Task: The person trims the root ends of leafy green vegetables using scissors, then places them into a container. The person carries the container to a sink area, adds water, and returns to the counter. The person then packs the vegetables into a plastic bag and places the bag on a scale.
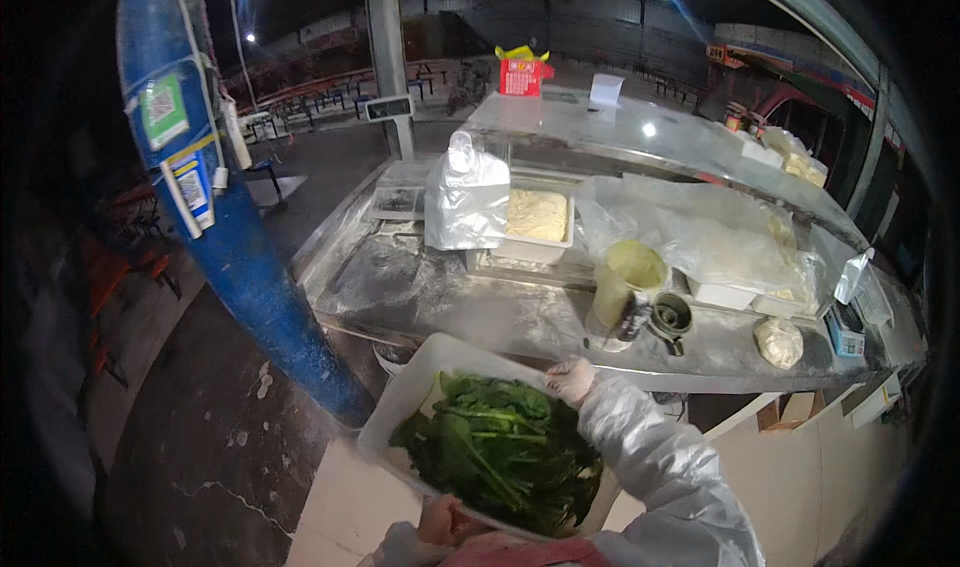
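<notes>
A white plastic tub [409, 375] heaped with dark green leafy vegetables [495, 439] is held in front of my body. My left hand [450, 520] grips its near rim, low in the picture. On the far rim, my right hand [573, 381] has its fingers curled over the edge, the forearm in a translucent plastic sleeve. Long stems lie across the top of the leaves. Just beyond the tub runs the front edge of a floury metal counter [472, 304].
On the counter stand a blender jug [626, 297], a dark cup-like container [670, 315], a bagged pale lump [778, 343] and a dough tub [536, 218]. Plastic sheeting [697, 229] covers white trays. A blue pillar [259, 289] rises at left. A raised metal shelf [570, 128] spans the back.
</notes>
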Demonstrator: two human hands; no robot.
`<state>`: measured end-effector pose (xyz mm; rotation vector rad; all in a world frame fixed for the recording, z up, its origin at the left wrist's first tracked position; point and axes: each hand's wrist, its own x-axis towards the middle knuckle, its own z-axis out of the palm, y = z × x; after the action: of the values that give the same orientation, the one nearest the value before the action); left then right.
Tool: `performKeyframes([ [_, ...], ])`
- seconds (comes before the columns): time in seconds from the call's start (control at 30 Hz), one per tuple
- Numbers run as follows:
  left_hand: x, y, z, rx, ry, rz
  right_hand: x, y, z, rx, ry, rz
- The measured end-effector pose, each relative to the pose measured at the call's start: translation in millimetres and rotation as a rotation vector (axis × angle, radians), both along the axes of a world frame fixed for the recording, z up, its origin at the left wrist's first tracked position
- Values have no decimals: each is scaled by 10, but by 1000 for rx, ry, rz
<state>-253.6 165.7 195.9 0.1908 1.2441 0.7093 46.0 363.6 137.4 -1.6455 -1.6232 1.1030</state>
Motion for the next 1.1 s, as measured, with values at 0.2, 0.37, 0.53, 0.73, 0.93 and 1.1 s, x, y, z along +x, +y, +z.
performKeyframes([
  [0.2,-101,1654,-662,-200,123,-27,-252,1300,277,-173,-47,-162],
  [0.37,-71,2566,-947,-165,148,124,-478,2328,319,-175,-363,-127],
  [0.53,265,3109,-964,-28,14,114,-343,2801,-15,222,-242,-297],
  [0.73,1046,3122,-871,-5,-17,210,-260,1073,747,495,-232,4],
  [0.93,612,3309,-1506,-40,244,56,816,-1134,-42,-223,-156,-486],
  [1.1,618,3154,-2338,414,616,583,1845,-2226,-92,-335,-99,-762],
])
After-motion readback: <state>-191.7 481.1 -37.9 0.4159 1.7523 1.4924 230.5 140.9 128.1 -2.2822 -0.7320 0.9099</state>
